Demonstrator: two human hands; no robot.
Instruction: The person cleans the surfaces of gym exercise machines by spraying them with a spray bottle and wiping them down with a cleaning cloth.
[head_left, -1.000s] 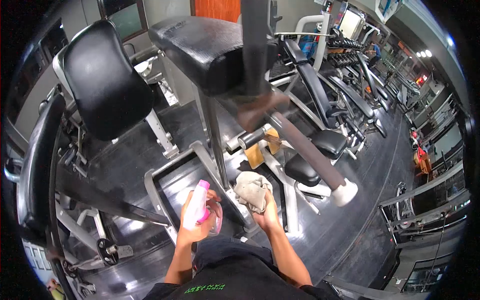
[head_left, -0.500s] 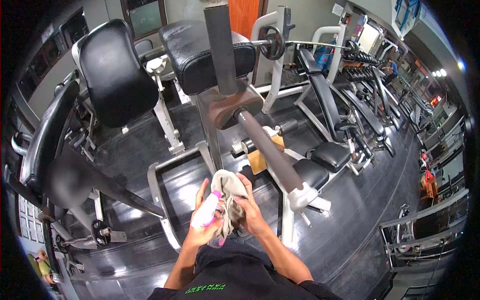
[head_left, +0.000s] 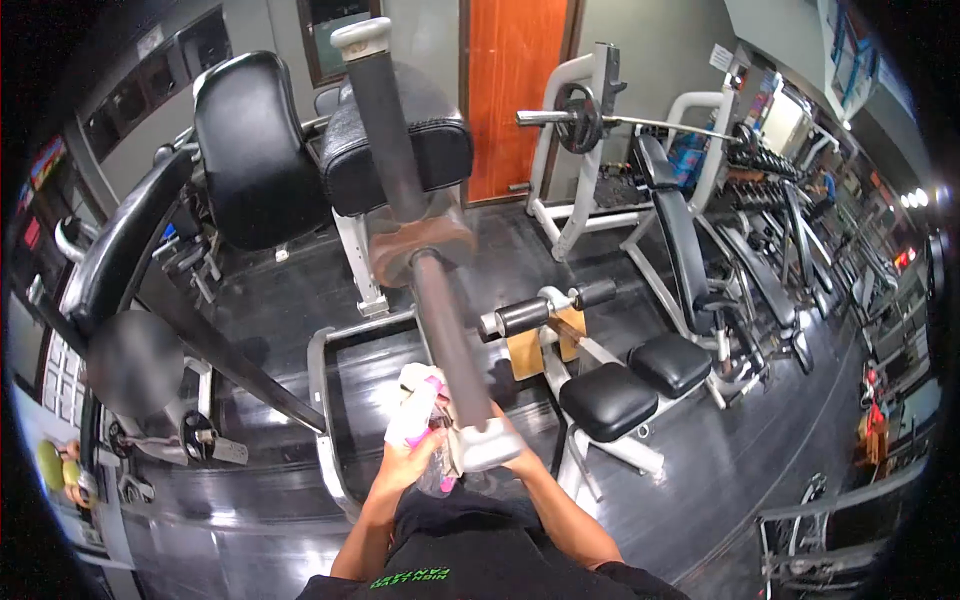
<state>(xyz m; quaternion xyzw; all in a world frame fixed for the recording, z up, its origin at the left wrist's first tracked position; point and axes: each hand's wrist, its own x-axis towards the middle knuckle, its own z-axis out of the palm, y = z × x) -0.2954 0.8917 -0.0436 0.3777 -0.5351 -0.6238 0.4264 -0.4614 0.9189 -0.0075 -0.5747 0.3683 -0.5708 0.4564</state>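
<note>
My left hand (head_left: pixel 393 472) is closed around a pink and white spray bottle (head_left: pixel 416 420), held in front of my body. A beige cloth (head_left: pixel 412 376) bunches right beside the bottle's head, and my right hand (head_left: pixel 522 462) grips its lower part. The white end cap (head_left: pixel 490 447) of a long dark machine bar (head_left: pixel 440 320) crosses in front and hides most of my right hand and the cloth. The bar runs up and away from me past a rusty brown hub (head_left: pixel 420 245) to a black pad (head_left: pixel 400 150).
A black backrest (head_left: pixel 250 140) stands at upper left, with a grey machine frame (head_left: pixel 322 400) on the floor under my hands. To the right are two black seat pads (head_left: pixel 605 400) and a bench rack with a barbell (head_left: pixel 600 118). An orange door (head_left: pixel 510 90) is behind.
The view has tilted upward, so the machine bar now points at me and its end cap covers my hands. The cloth and bottle stay pressed together, now slightly lower.
</note>
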